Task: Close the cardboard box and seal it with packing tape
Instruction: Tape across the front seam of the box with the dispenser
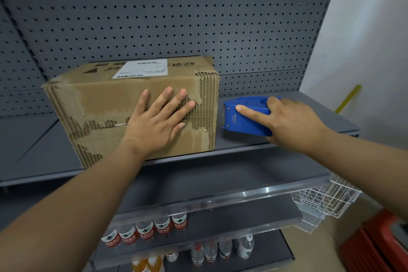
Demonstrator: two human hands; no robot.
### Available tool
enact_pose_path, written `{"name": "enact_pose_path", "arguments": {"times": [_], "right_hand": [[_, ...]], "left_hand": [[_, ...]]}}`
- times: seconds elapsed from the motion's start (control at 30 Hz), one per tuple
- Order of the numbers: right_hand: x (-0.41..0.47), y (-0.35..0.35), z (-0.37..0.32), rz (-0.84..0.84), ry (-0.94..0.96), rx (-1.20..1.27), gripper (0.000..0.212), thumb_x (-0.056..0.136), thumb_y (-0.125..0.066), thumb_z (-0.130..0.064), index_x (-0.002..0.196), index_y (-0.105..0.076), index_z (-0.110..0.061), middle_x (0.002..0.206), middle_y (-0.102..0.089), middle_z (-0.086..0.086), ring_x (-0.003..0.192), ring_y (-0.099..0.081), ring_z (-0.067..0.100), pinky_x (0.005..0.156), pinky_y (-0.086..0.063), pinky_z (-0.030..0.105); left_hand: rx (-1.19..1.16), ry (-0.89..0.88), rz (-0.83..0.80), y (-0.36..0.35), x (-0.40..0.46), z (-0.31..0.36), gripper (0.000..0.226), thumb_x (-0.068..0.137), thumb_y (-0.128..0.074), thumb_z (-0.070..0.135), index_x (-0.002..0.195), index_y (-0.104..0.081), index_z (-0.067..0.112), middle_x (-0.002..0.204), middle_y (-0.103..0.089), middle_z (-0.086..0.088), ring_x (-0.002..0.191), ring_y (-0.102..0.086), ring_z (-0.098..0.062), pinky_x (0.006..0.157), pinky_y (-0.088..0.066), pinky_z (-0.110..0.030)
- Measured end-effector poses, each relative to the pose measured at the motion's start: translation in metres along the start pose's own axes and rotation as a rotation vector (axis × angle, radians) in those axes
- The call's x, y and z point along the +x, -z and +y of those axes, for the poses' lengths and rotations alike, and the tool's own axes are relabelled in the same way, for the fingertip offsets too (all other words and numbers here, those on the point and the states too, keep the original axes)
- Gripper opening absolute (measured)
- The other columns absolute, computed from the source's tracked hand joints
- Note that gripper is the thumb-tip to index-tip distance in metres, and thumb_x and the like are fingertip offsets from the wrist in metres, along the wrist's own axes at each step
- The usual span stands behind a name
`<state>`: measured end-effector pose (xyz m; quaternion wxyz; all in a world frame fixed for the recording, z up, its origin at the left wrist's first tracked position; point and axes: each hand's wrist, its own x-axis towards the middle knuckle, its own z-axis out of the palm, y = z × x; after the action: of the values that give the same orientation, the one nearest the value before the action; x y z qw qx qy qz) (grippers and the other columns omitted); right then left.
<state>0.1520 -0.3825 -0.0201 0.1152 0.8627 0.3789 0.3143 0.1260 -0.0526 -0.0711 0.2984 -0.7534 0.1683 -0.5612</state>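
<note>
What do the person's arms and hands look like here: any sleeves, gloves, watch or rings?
Both forearms are bare up to the frame edge, with no sleeves in view. The left hand and right hand wear no gloves. No watch, bracelet or ring shows on either wrist or on the visible fingers. Nails are short and unpainted.

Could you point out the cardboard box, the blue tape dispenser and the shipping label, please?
cardboard box (99, 104): head view, bare front face.
blue tape dispenser (247, 125): head view, near side wall.
shipping label (141, 68): head view, middle of the white sticker on the box top.
</note>
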Motion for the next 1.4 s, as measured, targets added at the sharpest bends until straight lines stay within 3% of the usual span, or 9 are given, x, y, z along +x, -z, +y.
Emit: {"name": "enact_pose_path", "arguments": {"times": [0.1,0.2,0.37,0.53,0.67,0.77,0.9,1.2,1.4], "right_hand": [[0.004,0.001,-0.005,0.009,0.005,-0.030,0.103,0.049,-0.085,-0.017,0.137,-0.035,-0.032,0.071,-0.052,0.018,0.045,-0.039,0.023,0.045,-0.028,0.025],[0.011,0.003,-0.007,0.055,0.025,-0.016,0.095,0.050,-0.082,-0.008,0.136,-0.047,-0.029,0.067,-0.047,0.018,0.046,-0.031,0.021,0.044,-0.030,0.026],[0.010,-0.003,-0.020,0.015,-0.011,-0.013,0.103,0.052,-0.080,-0.008,0.139,-0.030,-0.032,0.066,-0.045,0.016,0.048,-0.025,0.021,0.039,-0.029,0.028],[0.016,0.000,-0.018,0.050,0.004,0.002,0.094,0.052,-0.079,-0.006,0.136,-0.045,-0.029,0.066,-0.046,0.019,0.043,-0.035,0.022,0.041,-0.031,0.028],[0.012,-0.005,-0.023,0.041,-0.023,0.032,0.099,0.052,-0.079,-0.007,0.136,-0.032,-0.032,0.069,-0.048,0.018,0.043,-0.039,0.023,0.041,-0.034,0.028],[0.017,-0.003,-0.016,0.071,0.010,0.011,0.097,0.053,-0.077,-0.005,0.135,-0.033,-0.032,0.068,-0.047,0.018,0.045,-0.031,0.021,0.041,-0.032,0.028],[0.011,-0.004,-0.025,0.025,-0.019,0.028,0.099,0.049,-0.080,-0.009,0.135,-0.034,-0.031,0.068,-0.049,0.018,0.042,-0.040,0.025,0.039,-0.033,0.028],[0.018,0.010,-0.026,-0.001,-0.003,-0.032,0.090,0.046,-0.080,-0.004,0.129,-0.056,-0.028,0.061,-0.044,0.015,0.046,-0.023,0.019,0.039,-0.027,0.024],[0.013,0.009,-0.038,-0.080,-0.092,0.009,0.091,0.045,-0.081,-0.009,0.130,-0.055,-0.027,0.064,-0.049,0.017,0.039,-0.040,0.023,0.039,-0.033,0.025]], "left_hand": [[0.000,-0.004,-0.003,0.000,0.000,0.001,0.058,0.094,-0.037,0.048,0.147,-0.025,0.030,0.159,-0.001,0.000,0.146,0.004,-0.021,0.114,0.005,-0.048],[0.006,-0.008,-0.001,0.000,-0.001,0.001,0.057,0.094,-0.036,0.048,0.147,-0.025,0.030,0.159,-0.001,0.000,0.146,0.004,-0.021,0.114,0.005,-0.049],[0.006,-0.003,0.002,0.000,-0.001,0.002,0.056,0.094,-0.036,0.048,0.147,-0.026,0.030,0.159,-0.002,-0.001,0.146,0.003,-0.022,0.114,0.003,-0.049],[0.000,0.017,0.003,-0.001,-0.001,0.003,0.056,0.095,-0.034,0.047,0.147,-0.025,0.030,0.159,-0.001,-0.001,0.146,0.003,-0.022,0.114,0.004,-0.049],[-0.006,-0.003,-0.001,-0.001,-0.001,0.003,0.056,0.095,-0.035,0.048,0.147,-0.027,0.030,0.159,-0.001,-0.002,0.146,0.004,-0.023,0.114,0.005,-0.049],[-0.006,0.006,0.000,-0.002,-0.001,0.003,0.057,0.094,-0.035,0.048,0.147,-0.026,0.030,0.159,0.000,-0.002,0.146,0.005,-0.023,0.114,0.005,-0.049],[-0.008,-0.012,-0.003,-0.002,-0.001,0.004,0.057,0.094,-0.035,0.048,0.147,-0.025,0.030,0.159,0.002,-0.002,0.146,0.006,-0.023,0.114,0.006,-0.049],[-0.017,-0.012,0.004,-0.003,0.000,0.004,0.057,0.094,-0.036,0.047,0.147,-0.025,0.030,0.159,0.001,-0.002,0.146,0.006,-0.023,0.114,0.007,-0.049],[-0.001,-0.001,-0.020,-0.002,-0.001,0.005,0.057,0.094,-0.035,0.048,0.148,-0.023,0.030,0.159,0.003,-0.002,0.146,0.007,-0.023,0.113,0.007,-0.049]]}}
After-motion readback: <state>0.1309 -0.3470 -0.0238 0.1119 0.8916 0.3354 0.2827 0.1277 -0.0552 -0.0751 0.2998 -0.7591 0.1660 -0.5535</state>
